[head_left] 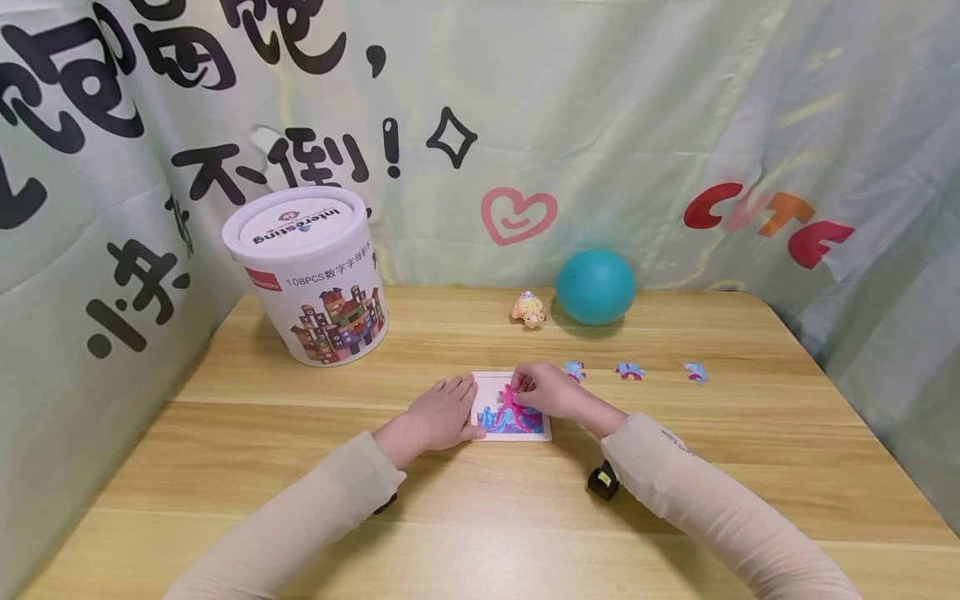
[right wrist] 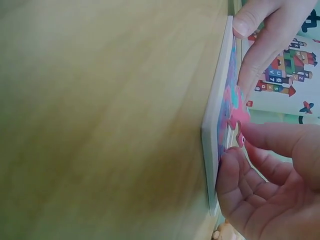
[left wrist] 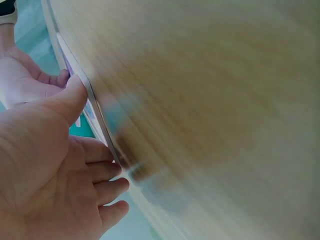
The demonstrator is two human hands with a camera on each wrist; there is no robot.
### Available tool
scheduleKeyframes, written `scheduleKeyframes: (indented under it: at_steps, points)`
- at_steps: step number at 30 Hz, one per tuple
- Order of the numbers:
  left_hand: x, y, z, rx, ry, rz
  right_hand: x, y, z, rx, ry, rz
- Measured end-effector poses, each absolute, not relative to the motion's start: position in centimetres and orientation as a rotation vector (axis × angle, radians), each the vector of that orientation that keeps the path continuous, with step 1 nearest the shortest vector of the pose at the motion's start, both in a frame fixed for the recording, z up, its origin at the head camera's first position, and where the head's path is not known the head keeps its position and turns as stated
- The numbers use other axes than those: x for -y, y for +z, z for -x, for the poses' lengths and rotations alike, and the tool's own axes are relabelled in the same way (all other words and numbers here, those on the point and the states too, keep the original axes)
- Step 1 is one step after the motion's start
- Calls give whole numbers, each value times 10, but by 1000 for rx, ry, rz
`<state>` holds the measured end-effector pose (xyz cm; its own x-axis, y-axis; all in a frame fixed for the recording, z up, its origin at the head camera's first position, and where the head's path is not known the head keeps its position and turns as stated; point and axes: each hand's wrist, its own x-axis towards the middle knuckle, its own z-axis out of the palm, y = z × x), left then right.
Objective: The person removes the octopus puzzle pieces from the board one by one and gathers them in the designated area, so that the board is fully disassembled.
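Note:
A small square puzzle board (head_left: 486, 387) lies flat on the table. Its lower part shows blue, purple and pink picture pieces, while the upper left is bare white. My left hand (head_left: 441, 415) rests along the board's left edge, fingers extended and thumb at the near corner; in the left wrist view the thumb (left wrist: 76, 97) touches the rim. Over the board's upper right, my right hand (head_left: 549, 390) pinches a pink puzzle piece (right wrist: 240, 114) between thumb and fingers, tilted above the board's face. Part of the picture is hidden under the right hand.
Three loose puzzle pieces, one partly behind the right hand (head_left: 574, 370), one central (head_left: 630, 371), one farther right (head_left: 696, 372), lie on the wooden table (head_left: 480, 517). Behind stand a small figurine (head_left: 528, 309), a teal ball (head_left: 596, 287) and a large white bucket (head_left: 318, 279).

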<state>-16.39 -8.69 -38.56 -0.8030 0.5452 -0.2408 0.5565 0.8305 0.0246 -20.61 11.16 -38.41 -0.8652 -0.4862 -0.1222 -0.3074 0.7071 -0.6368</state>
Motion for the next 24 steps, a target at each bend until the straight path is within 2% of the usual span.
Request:
scheduleKeyframes:
  at_steps: [16,24]
  points:
    - [77,-385,165,-2821,-63,-767,-114,-389,205,-2617,-946,639]
    - [57,-387,165,-2912,-318,-648,-115,-390,207,-2593,-1002,640]
